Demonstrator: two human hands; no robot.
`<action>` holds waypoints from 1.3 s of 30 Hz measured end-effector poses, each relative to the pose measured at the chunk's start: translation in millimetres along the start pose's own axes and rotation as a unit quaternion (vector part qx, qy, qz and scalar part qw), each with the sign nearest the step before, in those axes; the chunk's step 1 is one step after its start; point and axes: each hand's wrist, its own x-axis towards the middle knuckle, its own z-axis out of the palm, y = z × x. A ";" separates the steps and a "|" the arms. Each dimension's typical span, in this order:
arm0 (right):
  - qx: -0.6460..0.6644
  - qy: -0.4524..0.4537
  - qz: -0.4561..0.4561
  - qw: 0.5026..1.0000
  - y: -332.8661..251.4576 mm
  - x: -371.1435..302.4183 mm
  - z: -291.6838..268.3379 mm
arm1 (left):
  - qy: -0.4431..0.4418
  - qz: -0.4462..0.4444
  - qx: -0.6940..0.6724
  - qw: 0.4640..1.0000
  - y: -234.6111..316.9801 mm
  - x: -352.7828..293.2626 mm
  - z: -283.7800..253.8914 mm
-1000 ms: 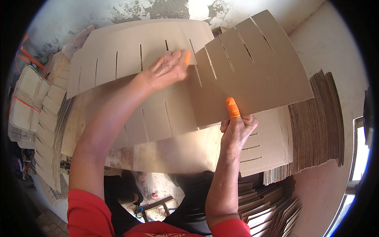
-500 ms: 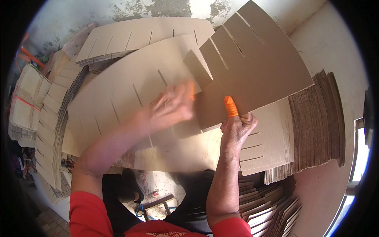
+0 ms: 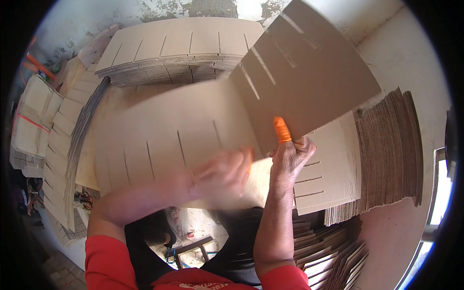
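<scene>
A tan slotted cardboard sheet (image 3: 309, 72) is raised and tilted at the right, pinched near its lower edge by my right hand (image 3: 292, 147), with an orange finger cover on the thumb. Against its left side lies a second slotted cardboard sheet (image 3: 164, 130), blurred by motion and meeting the first along a slanting line. Whether their slots are interlocked cannot be made out. My left hand (image 3: 222, 171), also with orange on a fingertip, is over the second sheet's lower right part. Motion smears its fingers, so its hold is unclear.
A stack of slotted sheets (image 3: 179, 41) sits at the back of the table. More sheets (image 3: 333, 164) and a thick upright row of cardboard (image 3: 389, 150) stand at the right. Fanned pieces (image 3: 72, 145) and a strapped bundle (image 3: 36, 116) are at the left.
My left hand has moved down and slightly right. The second sheet has shifted down toward me, uncovering more of the back stack. My right hand stays nearly in place.
</scene>
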 end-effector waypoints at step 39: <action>0.004 -0.012 0.066 0.998 -1.3 3.5 -4.2 | -0.129 -0.188 0.027 0.973 -139.9 31.2 75.1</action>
